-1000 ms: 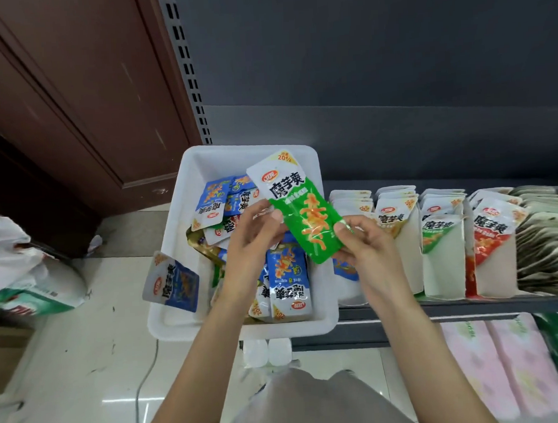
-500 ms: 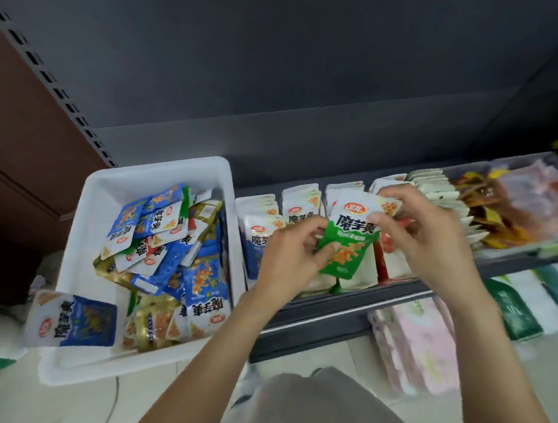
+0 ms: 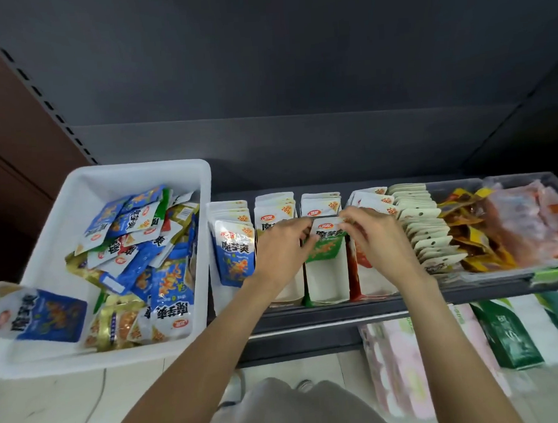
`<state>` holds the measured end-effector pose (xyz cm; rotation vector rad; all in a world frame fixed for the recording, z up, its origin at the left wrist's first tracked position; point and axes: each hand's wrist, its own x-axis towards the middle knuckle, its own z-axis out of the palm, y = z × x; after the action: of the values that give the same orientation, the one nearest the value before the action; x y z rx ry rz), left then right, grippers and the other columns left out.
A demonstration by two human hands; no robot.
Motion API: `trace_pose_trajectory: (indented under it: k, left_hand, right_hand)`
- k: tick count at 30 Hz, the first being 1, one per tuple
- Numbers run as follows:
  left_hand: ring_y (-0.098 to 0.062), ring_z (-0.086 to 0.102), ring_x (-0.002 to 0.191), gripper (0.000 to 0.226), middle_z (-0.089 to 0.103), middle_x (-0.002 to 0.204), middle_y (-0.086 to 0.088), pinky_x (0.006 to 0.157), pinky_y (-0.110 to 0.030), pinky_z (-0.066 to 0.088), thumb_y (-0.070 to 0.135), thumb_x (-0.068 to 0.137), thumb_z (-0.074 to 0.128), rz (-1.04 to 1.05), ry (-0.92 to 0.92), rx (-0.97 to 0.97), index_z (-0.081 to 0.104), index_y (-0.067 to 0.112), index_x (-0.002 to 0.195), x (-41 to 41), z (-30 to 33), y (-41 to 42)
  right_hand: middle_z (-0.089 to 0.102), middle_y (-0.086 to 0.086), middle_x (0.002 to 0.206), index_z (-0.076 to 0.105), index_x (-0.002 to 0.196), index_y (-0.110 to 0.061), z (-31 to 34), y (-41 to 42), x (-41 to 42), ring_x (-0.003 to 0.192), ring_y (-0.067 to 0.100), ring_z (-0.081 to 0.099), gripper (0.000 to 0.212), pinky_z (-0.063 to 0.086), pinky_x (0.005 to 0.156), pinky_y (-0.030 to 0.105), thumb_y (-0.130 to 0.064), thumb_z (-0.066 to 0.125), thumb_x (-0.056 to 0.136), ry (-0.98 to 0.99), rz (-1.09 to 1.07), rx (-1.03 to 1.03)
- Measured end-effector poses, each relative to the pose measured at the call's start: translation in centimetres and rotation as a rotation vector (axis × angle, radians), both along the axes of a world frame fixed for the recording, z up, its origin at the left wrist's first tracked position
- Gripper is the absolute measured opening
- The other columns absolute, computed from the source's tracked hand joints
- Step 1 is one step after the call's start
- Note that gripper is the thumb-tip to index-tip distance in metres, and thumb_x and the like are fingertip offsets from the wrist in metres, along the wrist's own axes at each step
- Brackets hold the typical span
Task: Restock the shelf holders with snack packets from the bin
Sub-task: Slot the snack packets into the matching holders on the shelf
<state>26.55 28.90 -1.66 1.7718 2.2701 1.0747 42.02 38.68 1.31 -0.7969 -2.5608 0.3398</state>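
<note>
A green snack packet (image 3: 326, 244) stands upright at the front of the third white shelf holder (image 3: 326, 283). My left hand (image 3: 281, 246) pinches its left edge and my right hand (image 3: 374, 238) pinches its top right corner. To the left, the white bin (image 3: 76, 202) holds several blue, green and gold packets. One blue packet (image 3: 37, 316) lies over the bin's front left rim. The neighbouring holders carry a blue packet (image 3: 233, 252) and red packets (image 3: 359, 259), partly hidden by my hands.
Right of the holders stand a row of white packets (image 3: 429, 232) and a clear tray (image 3: 496, 183) of orange and red snacks. Pink and green packs (image 3: 507, 335) lie on the shelf below. A dark back panel rises behind.
Both hands carried the green packet from above the bin rightward and set it down into the third holder. The view has swung right along the shelf.
</note>
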Motion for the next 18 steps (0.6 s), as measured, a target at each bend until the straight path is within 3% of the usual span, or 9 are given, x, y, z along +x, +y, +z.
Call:
trace_pose_trajectory:
  k: [5, 10, 14, 18]
  left_hand:
    - [-0.015, 0.064, 0.072, 0.013, 0.069, 0.078, 0.008, 0.052, -0.023, 0.044, 0.023, 0.081, 0.071, 0.114, 0.111, 0.039, 0.069, 0.023, 0.094, -0.8, 0.1, 0.3]
    - [-0.016, 0.064, 0.083, 0.018, 0.070, 0.090, 0.004, 0.062, -0.027, 0.051, 0.027, 0.087, 0.063, 0.172, 0.072, 0.100, 0.066, 0.020, 0.103, -2.9, 1.3, -2.1]
    - [-0.004, 0.057, 0.076, 0.025, 0.068, 0.085, 0.007, 0.066, -0.017, 0.043, 0.031, 0.091, 0.051, 0.233, 0.026, 0.229, 0.067, 0.018, 0.105, -6.3, 1.9, -6.8]
    - [-0.012, 0.050, 0.073, 0.022, 0.061, 0.075, 0.003, 0.066, -0.027, 0.040, 0.024, 0.090, 0.050, 0.368, 0.081, 0.306, 0.067, 0.010, 0.095, -10.9, 1.8, -12.5]
  right_hand:
    - [0.057, 0.005, 0.097, 0.068, 0.095, -0.013, -2.4, 0.8, -2.0, 0.092, 0.023, 0.055, 0.013, 0.053, 0.062, 0.037, -0.019, 0.070, 0.083, -0.089, -0.204, 0.123]
    - [0.056, 0.009, 0.103, 0.064, 0.102, -0.011, -1.4, -0.9, -3.0, 0.094, 0.026, 0.056, 0.016, 0.049, 0.074, 0.034, -0.013, 0.066, 0.086, 0.120, -0.320, 0.065]
    - [0.059, 0.004, 0.101, 0.063, 0.103, -0.011, 0.3, -4.4, -4.9, 0.089, 0.019, 0.057, 0.016, 0.040, 0.076, 0.021, -0.017, 0.054, 0.091, 0.345, -0.206, -0.040]
    - [0.061, -0.005, 0.095, 0.059, 0.111, -0.016, 1.9, -8.6, -9.8, 0.084, 0.007, 0.054, 0.024, 0.042, 0.074, 0.017, -0.029, 0.047, 0.095, 0.352, 0.017, -0.222]
